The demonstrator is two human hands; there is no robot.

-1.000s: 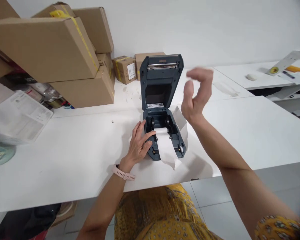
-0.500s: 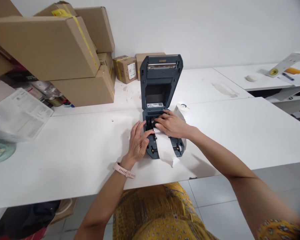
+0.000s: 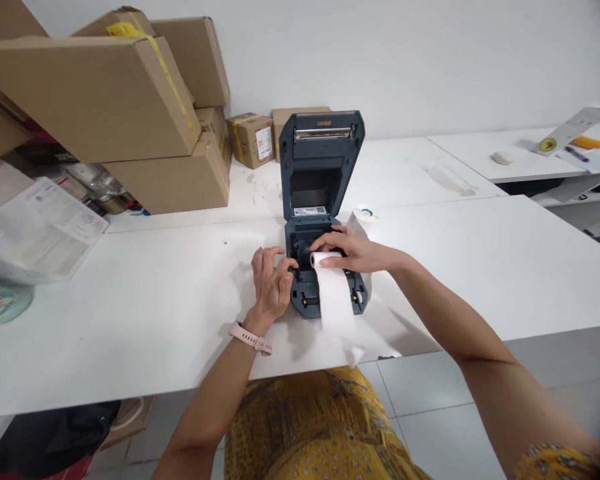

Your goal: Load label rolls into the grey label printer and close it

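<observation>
A dark grey printer (image 3: pixel 314 163) stands on the white table with its lid raised. My right hand (image 3: pixel 347 250) grips a small roll of white paper (image 3: pixel 335 287) over the open bay, thumb in front and fingers behind. The paper's loose end hangs over the printer's front towards the table edge. My left hand (image 3: pixel 273 280), fingers bent and apart, rests at the printer's left side, a fingertip near the inner rim; it holds nothing.
Cardboard boxes (image 3: pixel 100 100) are stacked at the back left. A white carton (image 3: pixel 40 233) stands at the far left. Behind my right hand is another white roll (image 3: pixel 363 217). A side table (image 3: pixel 520 163) at the right holds papers and a pen.
The paper roll has come up out of the bay in my right hand, and its loose end reaches further forward. My left hand has drawn back slightly to the left.
</observation>
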